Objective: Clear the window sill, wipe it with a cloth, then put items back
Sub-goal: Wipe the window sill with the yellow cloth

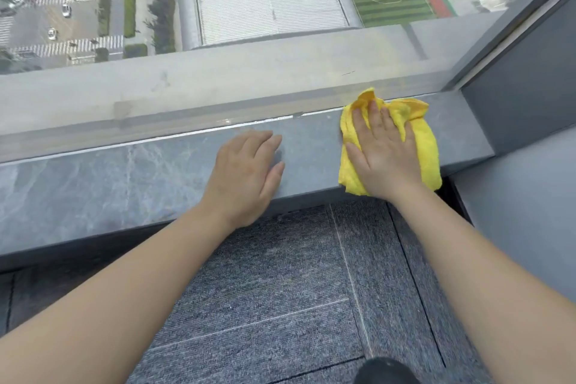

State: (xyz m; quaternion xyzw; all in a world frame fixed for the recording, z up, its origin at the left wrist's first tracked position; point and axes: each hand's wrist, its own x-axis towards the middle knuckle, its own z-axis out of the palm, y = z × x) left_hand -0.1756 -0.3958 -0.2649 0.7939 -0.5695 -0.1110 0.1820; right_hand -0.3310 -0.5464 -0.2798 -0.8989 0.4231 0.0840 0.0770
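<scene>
1. Right hand (pixel 381 153) pressed flat on yellow cloth (pixel 420 146) — fingers spread, not clamped — near window sill's (pixel 109 184) right end.
2. Left hand (pixel 246 171) resting open on sill, apparently palm-down.
3. No readable writing.

The right hand (pixel 381 156) hides the yellow cloth's (pixel 424 146) middle.

I could read no text, label, brand or number anywhere: none on the yellow cloth (pixel 420 146) under my palm, none on the marble window sill (pixel 124 178).
</scene>
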